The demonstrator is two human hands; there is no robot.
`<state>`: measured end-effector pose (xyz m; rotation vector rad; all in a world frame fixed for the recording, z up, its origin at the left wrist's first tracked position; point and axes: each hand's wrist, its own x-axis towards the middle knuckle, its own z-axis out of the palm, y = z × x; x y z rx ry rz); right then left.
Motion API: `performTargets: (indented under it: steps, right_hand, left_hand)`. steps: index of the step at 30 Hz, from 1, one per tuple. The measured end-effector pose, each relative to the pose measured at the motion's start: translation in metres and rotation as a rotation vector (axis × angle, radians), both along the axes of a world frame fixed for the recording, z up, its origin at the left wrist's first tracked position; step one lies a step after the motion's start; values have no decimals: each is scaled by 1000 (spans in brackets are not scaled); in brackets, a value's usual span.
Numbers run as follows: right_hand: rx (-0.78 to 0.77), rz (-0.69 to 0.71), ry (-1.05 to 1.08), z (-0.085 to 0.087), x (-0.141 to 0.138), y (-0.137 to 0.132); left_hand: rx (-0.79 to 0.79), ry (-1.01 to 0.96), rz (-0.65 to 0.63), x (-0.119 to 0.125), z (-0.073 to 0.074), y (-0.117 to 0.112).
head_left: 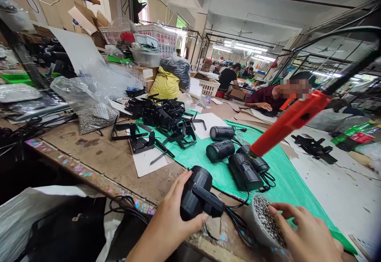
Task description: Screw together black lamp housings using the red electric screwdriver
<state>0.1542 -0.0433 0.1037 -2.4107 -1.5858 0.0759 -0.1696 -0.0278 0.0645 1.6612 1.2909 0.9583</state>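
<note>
A person's two bare hands work at a cluttered brown workbench [104,158]. The left hand [169,214] grasps a black cylindrical lamp [190,202], fingers along its far left side and thumb at its near edge, above the front edge of the bench. A black bracket [210,201] lies across the lamp's side, facing the right hand, and a dark cable [238,222] runs between lamp and tub.

The right hand [309,230] is at the tub [255,226], a pale plastic container filled with small shiny metal pieces [263,210]. Its fingers curve over the rim and its fingertips meet the pieces; whether they pinch one cannot be told.

Just beyond the tub, four more black lamps [220,151] lie on a green sheet [285,186]. Above them, between and beyond the hands, a red power screwdriver [285,127] hangs at a slant, its tip near the lamps.

Ahead of the left hand is a heap of black brackets [160,115], partly on white card [147,162]. Farther left sits a clear bag of metal pieces [95,121]. Ahead of the right hand, across the bench, a co-worker [268,97] in a dark red top sits near flat black parts [315,147].
</note>
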Motion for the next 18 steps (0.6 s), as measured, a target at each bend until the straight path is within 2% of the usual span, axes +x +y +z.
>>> performTargets:
  steps: [2, 5, 8, 12, 14, 16, 18]
  right_hand:
    - [148, 1, 39, 5, -8, -1]
    - [334, 56, 116, 12, -22, -2]
    - [362, 31, 171, 16, -27, -2]
    - [276, 14, 250, 11, -19, -2]
    - [284, 25, 251, 8, -19, -5]
    - [408, 62, 235, 7, -30, -9]
    - [635, 173, 202, 10, -52, -13]
  left_hand:
    - [59, 45, -13, 1, -1, -3]
    - [303, 123, 28, 2, 3, -7]
    - [539, 140, 57, 4, 8, -10]
    - [604, 81, 54, 5, 10, -10]
    - [613, 54, 68, 6, 10, -9]
    - [634, 15, 77, 9, 11, -10]
    - [658, -53, 69, 14, 14, -12]
